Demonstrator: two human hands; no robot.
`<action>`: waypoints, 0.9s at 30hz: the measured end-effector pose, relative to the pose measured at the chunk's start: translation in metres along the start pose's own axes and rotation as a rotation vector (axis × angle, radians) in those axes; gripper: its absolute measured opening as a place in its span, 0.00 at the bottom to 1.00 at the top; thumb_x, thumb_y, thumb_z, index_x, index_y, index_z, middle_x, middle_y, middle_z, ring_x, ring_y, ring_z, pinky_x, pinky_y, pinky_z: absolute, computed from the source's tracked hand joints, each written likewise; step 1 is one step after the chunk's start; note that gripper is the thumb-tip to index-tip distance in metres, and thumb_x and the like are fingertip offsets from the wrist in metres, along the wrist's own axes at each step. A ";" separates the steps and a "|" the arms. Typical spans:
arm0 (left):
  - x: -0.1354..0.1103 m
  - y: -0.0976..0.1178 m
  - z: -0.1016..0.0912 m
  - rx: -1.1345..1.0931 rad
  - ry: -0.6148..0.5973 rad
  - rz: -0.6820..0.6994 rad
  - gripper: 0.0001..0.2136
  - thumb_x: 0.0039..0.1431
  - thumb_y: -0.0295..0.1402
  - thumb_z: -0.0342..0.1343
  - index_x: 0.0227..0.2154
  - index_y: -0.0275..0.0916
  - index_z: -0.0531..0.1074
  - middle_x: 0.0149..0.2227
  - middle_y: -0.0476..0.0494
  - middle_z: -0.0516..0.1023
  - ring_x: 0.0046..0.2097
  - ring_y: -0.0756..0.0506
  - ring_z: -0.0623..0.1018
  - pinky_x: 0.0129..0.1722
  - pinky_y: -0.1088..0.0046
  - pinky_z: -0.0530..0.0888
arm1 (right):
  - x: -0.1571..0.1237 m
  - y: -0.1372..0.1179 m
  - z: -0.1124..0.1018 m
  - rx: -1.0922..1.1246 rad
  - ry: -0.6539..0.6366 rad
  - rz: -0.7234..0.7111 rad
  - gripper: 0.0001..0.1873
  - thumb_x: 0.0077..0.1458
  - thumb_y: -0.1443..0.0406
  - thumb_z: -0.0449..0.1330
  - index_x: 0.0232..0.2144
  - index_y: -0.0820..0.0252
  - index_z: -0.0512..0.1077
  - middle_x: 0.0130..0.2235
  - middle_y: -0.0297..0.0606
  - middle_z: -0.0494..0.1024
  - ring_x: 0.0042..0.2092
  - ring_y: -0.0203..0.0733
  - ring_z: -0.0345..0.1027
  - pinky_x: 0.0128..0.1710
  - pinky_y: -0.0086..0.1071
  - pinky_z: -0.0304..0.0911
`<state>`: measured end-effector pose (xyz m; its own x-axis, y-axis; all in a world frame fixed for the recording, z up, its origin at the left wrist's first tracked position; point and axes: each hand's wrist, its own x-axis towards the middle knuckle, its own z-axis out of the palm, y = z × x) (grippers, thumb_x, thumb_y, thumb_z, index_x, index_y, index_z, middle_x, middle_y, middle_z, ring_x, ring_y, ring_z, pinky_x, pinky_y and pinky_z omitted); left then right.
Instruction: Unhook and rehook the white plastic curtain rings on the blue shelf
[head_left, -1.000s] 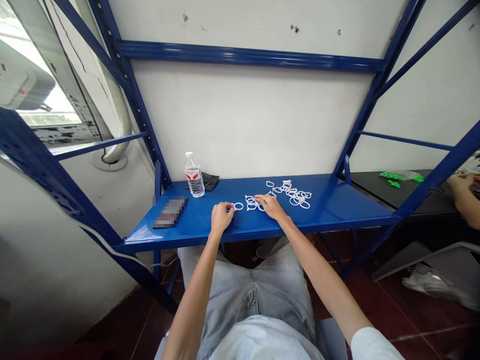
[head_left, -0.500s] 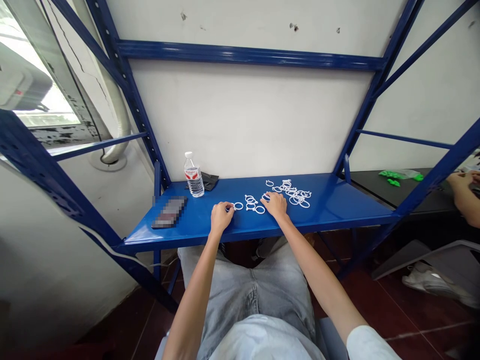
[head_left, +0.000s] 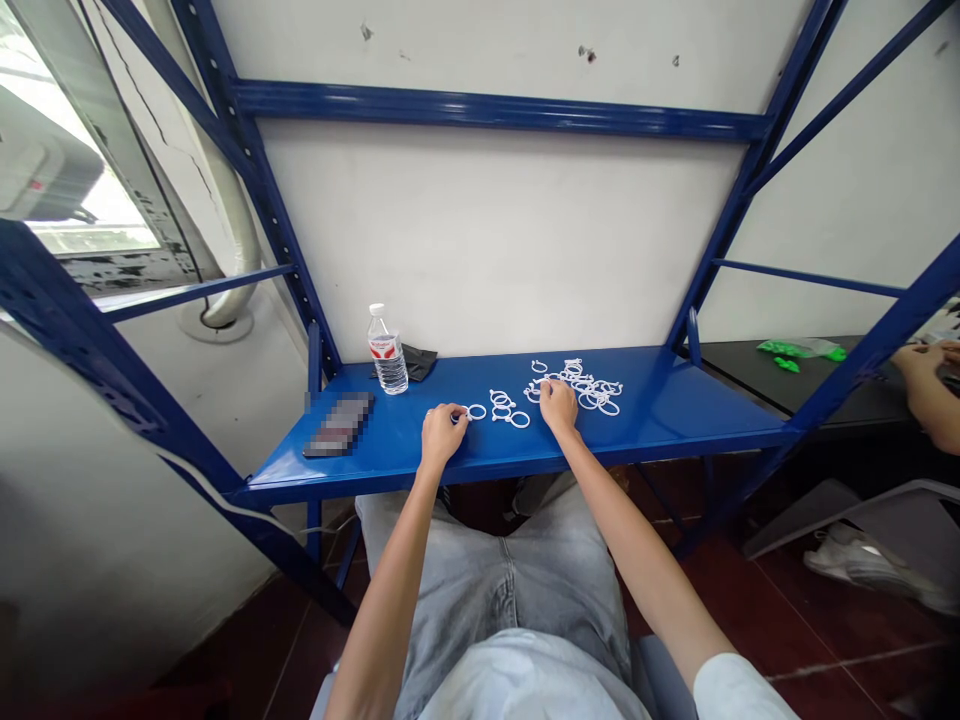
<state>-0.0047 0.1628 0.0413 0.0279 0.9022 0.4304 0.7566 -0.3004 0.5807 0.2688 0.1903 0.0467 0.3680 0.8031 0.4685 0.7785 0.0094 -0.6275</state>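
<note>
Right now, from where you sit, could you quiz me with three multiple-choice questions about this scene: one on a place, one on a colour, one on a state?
1. Where is the bottle? A) on the floor B) on the shelf C) on a chair
2. What colour is the shelf? A) red B) green C) blue
3. Where is the left hand? A) on the knee B) on the bottle C) at the rings

Answers: B, it stands upright near the shelf's left end. C, its whole top shows blue. C, its fingertips are at a white ring.
</note>
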 end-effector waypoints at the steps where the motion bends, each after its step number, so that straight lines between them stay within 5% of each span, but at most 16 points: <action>1: 0.000 0.000 0.000 0.002 0.003 0.001 0.11 0.65 0.33 0.56 0.42 0.40 0.84 0.46 0.39 0.85 0.49 0.38 0.81 0.52 0.63 0.74 | 0.001 0.001 -0.001 0.049 0.014 0.024 0.26 0.72 0.56 0.47 0.47 0.60 0.83 0.51 0.49 0.83 0.51 0.54 0.75 0.50 0.38 0.66; 6: 0.000 0.000 0.000 0.001 0.012 0.002 0.11 0.64 0.32 0.56 0.41 0.41 0.84 0.46 0.39 0.85 0.49 0.38 0.81 0.51 0.64 0.74 | 0.005 0.007 -0.004 0.233 0.027 0.078 0.28 0.68 0.54 0.46 0.42 0.59 0.84 0.33 0.43 0.83 0.38 0.52 0.76 0.39 0.35 0.65; 10: 0.000 0.000 0.001 0.001 0.008 -0.007 0.11 0.65 0.33 0.56 0.41 0.40 0.83 0.46 0.39 0.85 0.49 0.38 0.80 0.51 0.64 0.74 | 0.006 0.009 -0.001 0.311 -0.048 0.042 0.20 0.63 0.56 0.54 0.42 0.58 0.83 0.28 0.37 0.81 0.33 0.48 0.76 0.36 0.34 0.66; 18: 0.000 0.000 0.000 -0.004 0.003 -0.004 0.11 0.65 0.33 0.56 0.42 0.39 0.84 0.47 0.38 0.85 0.49 0.38 0.80 0.52 0.63 0.74 | 0.012 0.012 0.004 0.620 -0.108 0.186 0.16 0.56 0.58 0.58 0.44 0.56 0.76 0.37 0.37 0.85 0.28 0.41 0.78 0.28 0.30 0.68; 27: 0.001 0.000 0.000 -0.007 -0.003 -0.010 0.11 0.64 0.31 0.55 0.42 0.40 0.84 0.47 0.39 0.85 0.49 0.38 0.81 0.51 0.64 0.74 | 0.014 0.017 0.006 0.629 -0.108 0.224 0.20 0.54 0.61 0.51 0.43 0.57 0.78 0.39 0.38 0.85 0.27 0.41 0.76 0.26 0.31 0.67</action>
<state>-0.0051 0.1634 0.0413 0.0228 0.9060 0.4226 0.7522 -0.2940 0.5897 0.2842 0.2053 0.0395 0.4075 0.8808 0.2411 0.2338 0.1546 -0.9599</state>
